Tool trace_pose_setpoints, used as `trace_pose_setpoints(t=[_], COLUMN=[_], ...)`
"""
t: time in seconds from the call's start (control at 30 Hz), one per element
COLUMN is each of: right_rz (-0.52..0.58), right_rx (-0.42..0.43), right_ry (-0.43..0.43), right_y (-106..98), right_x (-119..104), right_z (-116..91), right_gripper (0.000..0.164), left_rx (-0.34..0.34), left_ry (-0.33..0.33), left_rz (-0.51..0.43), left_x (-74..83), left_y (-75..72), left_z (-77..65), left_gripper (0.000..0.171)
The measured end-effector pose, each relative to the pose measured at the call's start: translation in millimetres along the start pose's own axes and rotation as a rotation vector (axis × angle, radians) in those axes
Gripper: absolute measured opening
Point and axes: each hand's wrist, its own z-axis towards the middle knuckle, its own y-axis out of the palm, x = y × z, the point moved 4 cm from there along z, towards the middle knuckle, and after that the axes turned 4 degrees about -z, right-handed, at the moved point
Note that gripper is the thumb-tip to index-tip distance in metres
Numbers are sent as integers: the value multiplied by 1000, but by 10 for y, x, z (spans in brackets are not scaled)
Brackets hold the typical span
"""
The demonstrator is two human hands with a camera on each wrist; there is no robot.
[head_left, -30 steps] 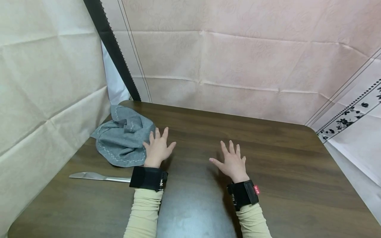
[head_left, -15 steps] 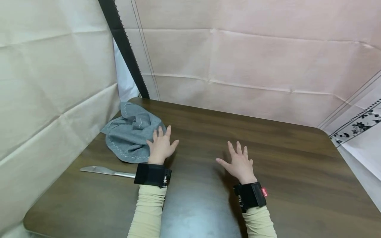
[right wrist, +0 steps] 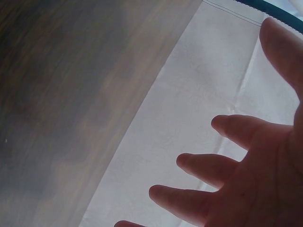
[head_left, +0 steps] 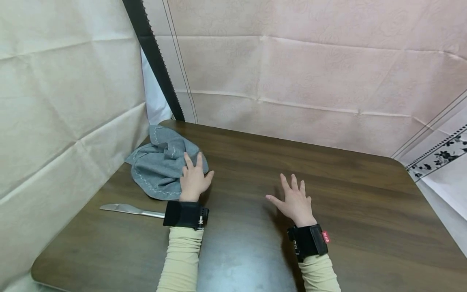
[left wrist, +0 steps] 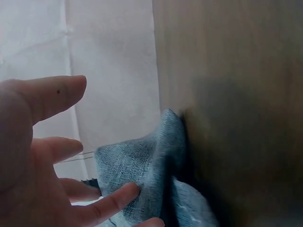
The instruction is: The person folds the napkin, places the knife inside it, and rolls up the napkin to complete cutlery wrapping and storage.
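The left hand point(head_left: 194, 183) spreads wide at the edge of the grey-blue cloth point(head_left: 160, 164) (contact is unclear) near the counter's point(head_left: 350, 194) far left corner; the right hand point(head_left: 295, 205), fingers also spread, stands well apart.

place: curtained-off spot, room type unclear | wood-grain table point(head_left: 350, 202) | creased sheets point(head_left: 310, 77) | floral border point(head_left: 443, 155)

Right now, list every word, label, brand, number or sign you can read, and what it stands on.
No text reads clearly.
Red tag on the right wrist's black band: pale marks, too small to read.
Left wrist's black band: white marks, too small to read.
Knife and blue-gray cloth: no lettering seen.
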Motion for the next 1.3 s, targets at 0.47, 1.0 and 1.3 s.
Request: trace_pose_setpoints(t=[0.47, 1.0, 1.3], right_rz=[3, 11, 8], right_rx=[0, 3, -1], right_ry=[-4, -1, 0], right_y=[-13, -16, -11], right_x=[3, 14, 14], right_z=[-4, 6, 13], right_gripper=[83, 83, 83], left_rx=[-59, -5, 4], left_ry=[-27, -32, 8], left_rz=[-13, -25, -5], left_x=[-85, -108, -63], left_y=[65, 22, 15], left_z=[20, 11, -6], left_gripper=[62, 44, 25])
